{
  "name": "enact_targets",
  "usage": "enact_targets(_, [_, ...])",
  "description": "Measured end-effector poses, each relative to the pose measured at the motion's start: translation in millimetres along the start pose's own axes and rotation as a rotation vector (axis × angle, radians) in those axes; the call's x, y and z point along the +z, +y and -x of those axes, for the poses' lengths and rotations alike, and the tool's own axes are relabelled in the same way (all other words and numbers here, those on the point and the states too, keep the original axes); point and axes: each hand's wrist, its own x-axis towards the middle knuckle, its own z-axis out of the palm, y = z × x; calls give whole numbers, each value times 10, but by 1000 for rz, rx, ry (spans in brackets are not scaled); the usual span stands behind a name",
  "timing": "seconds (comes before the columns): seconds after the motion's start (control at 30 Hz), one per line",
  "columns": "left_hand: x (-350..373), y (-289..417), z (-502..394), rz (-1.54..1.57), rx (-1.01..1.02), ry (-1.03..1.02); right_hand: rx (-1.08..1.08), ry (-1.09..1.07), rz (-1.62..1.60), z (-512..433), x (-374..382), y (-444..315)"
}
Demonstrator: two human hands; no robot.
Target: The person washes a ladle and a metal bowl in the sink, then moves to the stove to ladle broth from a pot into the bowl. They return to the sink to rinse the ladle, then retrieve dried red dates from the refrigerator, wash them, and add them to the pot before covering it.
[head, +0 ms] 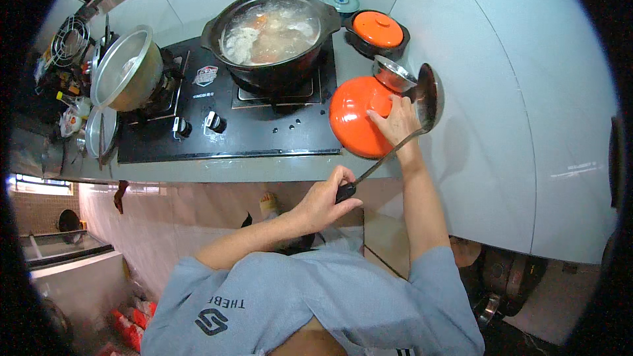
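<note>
My left hand (326, 200) grips the black handle of a long metal ladle (383, 159). Its wide, dark head tilts up past my right wrist, against the white wall side. My right hand (399, 121) has its thumb and fingers around the knob of a glossy orange pot lid (348, 118). That lid lies at the counter's edge, right of the hob. A small steel bowl (394, 73) leans against the lid's far side. On the black gas hob (198, 128), a large dark clay pot (277, 76), uncovered, holds pale, bubbling broth with pieces of food.
A small black pot with an orange lid (378, 29) stands behind the steel bowl, near a teal lid (341, 2). On the left burner, a deep metal pot (141, 79) tilts. Bottles (76, 104) and a wire rack (70, 39) crowd the far left.
</note>
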Motion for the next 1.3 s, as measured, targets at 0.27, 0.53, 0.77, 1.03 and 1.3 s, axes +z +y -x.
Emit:
enact_targets(0.27, [-228,-37,-87,-27,85,27,25,-29,109,-21,96,-23])
enact_targets(0.53, [-366,-162,-273,5,80,112,339,-305,26,102,-245,-286])
enact_targets(0.77, [-518,-189,-713,-7,-177,43,105,-109,68,377,-78,-57])
enact_targets(1.03, [-653,-339,-1333,-90,-214,-91,45,-158,56,461,-211,46])
enact_targets(1.3, [-598,-792,-1653,-460,-37,-11,10,-137,-13,533,-217,252])
